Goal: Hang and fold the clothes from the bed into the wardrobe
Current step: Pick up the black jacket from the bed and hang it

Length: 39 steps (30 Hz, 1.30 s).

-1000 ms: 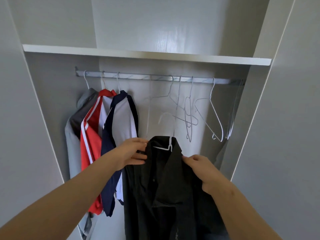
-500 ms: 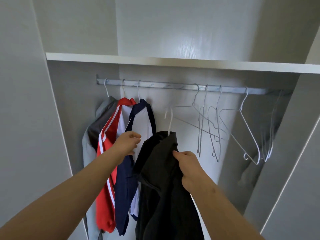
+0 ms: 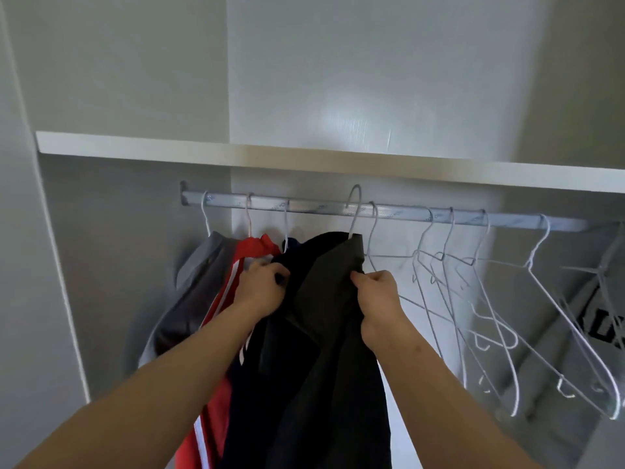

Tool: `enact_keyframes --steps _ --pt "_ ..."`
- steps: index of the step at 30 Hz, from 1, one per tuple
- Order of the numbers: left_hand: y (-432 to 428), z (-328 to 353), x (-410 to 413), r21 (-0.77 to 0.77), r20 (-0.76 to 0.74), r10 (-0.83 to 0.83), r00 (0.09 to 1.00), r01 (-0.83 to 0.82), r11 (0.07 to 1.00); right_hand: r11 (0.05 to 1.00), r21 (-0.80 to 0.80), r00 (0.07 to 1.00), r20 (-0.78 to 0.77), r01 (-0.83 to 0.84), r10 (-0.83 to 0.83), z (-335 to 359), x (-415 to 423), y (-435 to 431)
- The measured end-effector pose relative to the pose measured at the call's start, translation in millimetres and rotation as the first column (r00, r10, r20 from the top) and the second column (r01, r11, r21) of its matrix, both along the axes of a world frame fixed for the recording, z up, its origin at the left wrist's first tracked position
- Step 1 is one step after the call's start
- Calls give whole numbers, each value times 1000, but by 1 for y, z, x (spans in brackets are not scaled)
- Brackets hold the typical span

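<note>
there, dark shirt (image 3: 324, 299) on white wire hanger (image 3: 353, 211), limp, creased

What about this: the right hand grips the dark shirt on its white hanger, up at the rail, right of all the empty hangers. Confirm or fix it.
One point is wrong. The head view shows the right hand gripping the dark shirt on its white hanger, up at the rail, left of all the empty hangers, not right.

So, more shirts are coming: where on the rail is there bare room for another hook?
Bare silver rail between the navy garment's hook and the black shirt's hook; more between the lone wire hanger and the three bunched white wire hangers. Left end is crowded.
</note>
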State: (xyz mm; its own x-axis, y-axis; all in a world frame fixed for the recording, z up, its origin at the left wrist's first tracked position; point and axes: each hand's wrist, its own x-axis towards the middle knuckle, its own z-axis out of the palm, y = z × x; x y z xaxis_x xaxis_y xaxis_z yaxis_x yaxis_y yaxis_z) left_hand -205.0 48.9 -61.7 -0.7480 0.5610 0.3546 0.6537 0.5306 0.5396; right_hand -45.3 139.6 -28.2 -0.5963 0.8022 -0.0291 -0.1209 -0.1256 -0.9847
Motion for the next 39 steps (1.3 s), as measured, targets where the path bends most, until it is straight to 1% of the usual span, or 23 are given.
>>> enact_keyframes --steps 2,4,6,9,11,16,21,23,27,31,35,37,39 --pt "4 -4 -14 -21 38 -52 998 53 998 999 24 999 -12 36 -36 4 -18 6" --pt "6 -7 -25 -1 118 -105 988 105 994 997 47 998 -18 62 -61 8 -37 12" --pt "6 -11 -32 72 217 -134 967 121 990 994 77 997 -6 77 -77 9 -53 16" --pt "5 -19 -35 225 404 -215 889 131 965 988 113 993 42 102 -107 2 -76 23" --pt "4 -21 -34 284 469 -262 843 137 949 988 112 992 56 105 -112 -7 -90 26" --pt "3 -24 -36 340 471 -299 830 142 930 983 93 977 132 156 -168 -34 -106 30" --pt "6 -29 -33 403 496 -337 801 132 906 979 143 975 144 148 -168 -45 -114 30" --pt "7 -30 -31 422 505 -338 794 114 899 973 182 975 142 141 -168 -48 -115 27" --pt "7 -33 -26 432 524 -329 786 88 898 949 301 969 188 95 -157 -61 -106 21" --pt "6 -35 -20 426 493 -270 827 41 904 937 345 960 243 47 -138 -74 -92 12" --pt "2 -37 0 410 469 -185 864 -28 912 945 324 964 236 39 -120 -84 -70 1" --pt "-2 -39 16 374 465 -155 871 -35 927 949 313 966 230 42 -119 -88 -53 -7" --pt "-8 -38 39 361 430 -131 893 -37 932 959 283 977 195 32 -90 -92 -31 -17"
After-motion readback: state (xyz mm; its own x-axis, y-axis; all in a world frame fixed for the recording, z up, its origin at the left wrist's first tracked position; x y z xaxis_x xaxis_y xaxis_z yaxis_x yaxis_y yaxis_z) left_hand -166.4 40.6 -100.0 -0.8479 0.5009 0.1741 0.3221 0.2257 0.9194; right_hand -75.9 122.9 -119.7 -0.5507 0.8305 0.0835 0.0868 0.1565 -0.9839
